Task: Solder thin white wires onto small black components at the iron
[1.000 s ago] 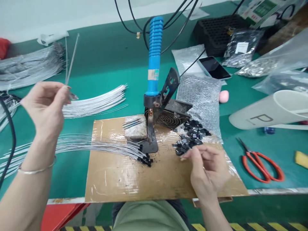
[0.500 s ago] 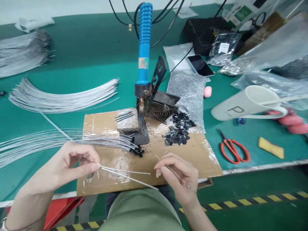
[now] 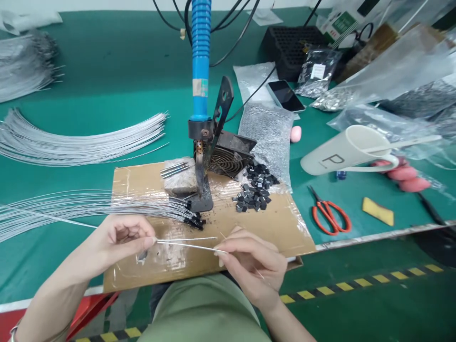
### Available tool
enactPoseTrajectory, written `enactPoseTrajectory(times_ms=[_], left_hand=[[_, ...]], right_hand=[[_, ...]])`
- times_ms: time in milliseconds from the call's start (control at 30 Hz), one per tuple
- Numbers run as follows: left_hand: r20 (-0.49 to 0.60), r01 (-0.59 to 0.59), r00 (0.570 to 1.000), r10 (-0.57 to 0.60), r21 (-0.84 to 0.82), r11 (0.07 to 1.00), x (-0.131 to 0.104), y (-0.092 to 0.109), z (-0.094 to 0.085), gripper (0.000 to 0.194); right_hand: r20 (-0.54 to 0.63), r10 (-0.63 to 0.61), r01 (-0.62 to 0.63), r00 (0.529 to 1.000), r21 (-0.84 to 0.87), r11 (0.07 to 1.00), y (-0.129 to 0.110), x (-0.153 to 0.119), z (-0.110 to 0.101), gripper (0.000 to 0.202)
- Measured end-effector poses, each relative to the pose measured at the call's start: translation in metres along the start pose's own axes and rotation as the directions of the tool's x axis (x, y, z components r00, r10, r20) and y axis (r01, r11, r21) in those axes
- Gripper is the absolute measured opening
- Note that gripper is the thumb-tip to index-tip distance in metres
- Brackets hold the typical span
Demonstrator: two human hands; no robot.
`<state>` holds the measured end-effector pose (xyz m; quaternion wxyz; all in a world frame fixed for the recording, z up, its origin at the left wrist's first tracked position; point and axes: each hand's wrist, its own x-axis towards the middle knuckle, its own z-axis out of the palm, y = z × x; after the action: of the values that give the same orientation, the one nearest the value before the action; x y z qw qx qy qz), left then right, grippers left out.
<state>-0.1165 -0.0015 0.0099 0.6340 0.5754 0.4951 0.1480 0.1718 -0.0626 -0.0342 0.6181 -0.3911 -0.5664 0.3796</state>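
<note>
Two thin white wires (image 3: pixel 188 245) stretch rightward from my left hand (image 3: pixel 124 240), which pinches them between thumb and fingertips over the cardboard (image 3: pixel 171 270). The far end of the lower wire is pinched by my right hand (image 3: pixel 249 261); the upper one ends free just short of it. A separate thin strand runs through my right hand's fingers. Beyond my hands lies a bundle of wires (image 3: pixel 89 204) with black pieces (image 3: pixel 194 221) at their right ends. A pile of small black pieces (image 3: pixel 254 190) sits on the cardboard.
A blue-handled heating tool (image 3: pixel 201 61) stands mid-table before a round black fan grille (image 3: pixel 224 161). Orange-handled scissors (image 3: pixel 330 217), a yellow sponge (image 3: pixel 377 212), a white cup (image 3: pixel 347 149) and a phone (image 3: pixel 285 96) are at right. Another wire bundle (image 3: pixel 89 142) lies at left.
My right hand has moved left and now grips the end of the lower wire, which was loose before. The two wires lie closer together. The whole view has shifted slightly.
</note>
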Motion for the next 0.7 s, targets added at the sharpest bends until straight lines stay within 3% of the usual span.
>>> enactPoseTrajectory(times_ms=[133, 400, 567, 700], left_hand=[[0.041, 0.019, 0.999, -0.017, -0.029, 0.999, 0.0012, -0.0005, -0.0004, 0.026], [0.105, 0.082, 0.992, -0.074, -0.079, 0.993, 0.0032, -0.0016, -0.0031, 0.031], [0.131, 0.092, 0.988, -0.08, -0.088, 0.992, 0.0024, -0.0031, -0.0021, 0.031], [0.144, 0.088, 0.987, -0.074, -0.093, 0.992, 0.0017, -0.0007, -0.0015, 0.029]], right_hand=[[0.006, -0.061, 0.061, 0.998, -0.062, 0.996, 0.0018, -0.0002, -0.0018, 0.038], [0.064, -0.082, 0.083, 0.995, -0.012, 0.996, -0.0022, 0.0005, -0.0042, 0.038], [0.08, -0.075, 0.072, 0.994, 0.036, 0.997, -0.0029, 0.0006, -0.0057, 0.038], [0.111, 0.002, -0.019, 0.994, 0.154, 0.988, -0.0055, 0.0007, -0.0073, 0.034]])
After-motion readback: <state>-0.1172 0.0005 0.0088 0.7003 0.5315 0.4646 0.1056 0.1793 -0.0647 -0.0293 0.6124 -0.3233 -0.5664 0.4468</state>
